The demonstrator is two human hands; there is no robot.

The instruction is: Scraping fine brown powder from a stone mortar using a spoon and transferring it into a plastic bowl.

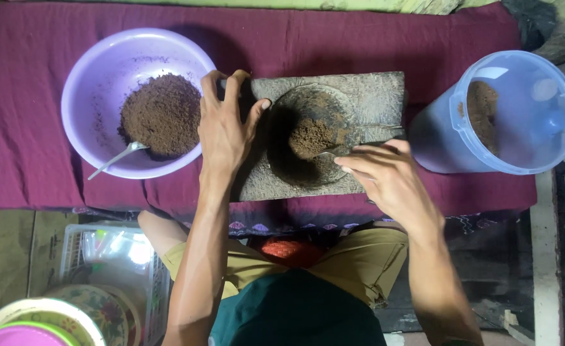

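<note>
left hand (223, 128) grips the left edge of the grey rectangular stone mortar slab (365, 96) on the maroon cloth (26, 128). right hand (388, 176), fingers pinched, holds a metal spoon (333, 152) in the brown powder (311, 136) in the slab's hollow. lilac plastic bowl (96, 70) of powder sits left, clear blue plastic tub (532, 109) right.

**Arrangement of items on the cloth-covered surface**

The stone mortar (333, 131) sits at centre on the cloth (32, 160), with a heap of ground powder (311, 136) in its hollow. At 9 o'clock stands the bowl (135, 102), holding more powder and a spoon (117, 159). At 3 o'clock lies a tub (519, 112) on its side. The left hand (226, 125) rests on the mortar's 9 o'clock edge; the right hand (388, 176) lies at its 4 o'clock edge. Stacked plates (58, 317) lie at 7 o'clock.
</note>
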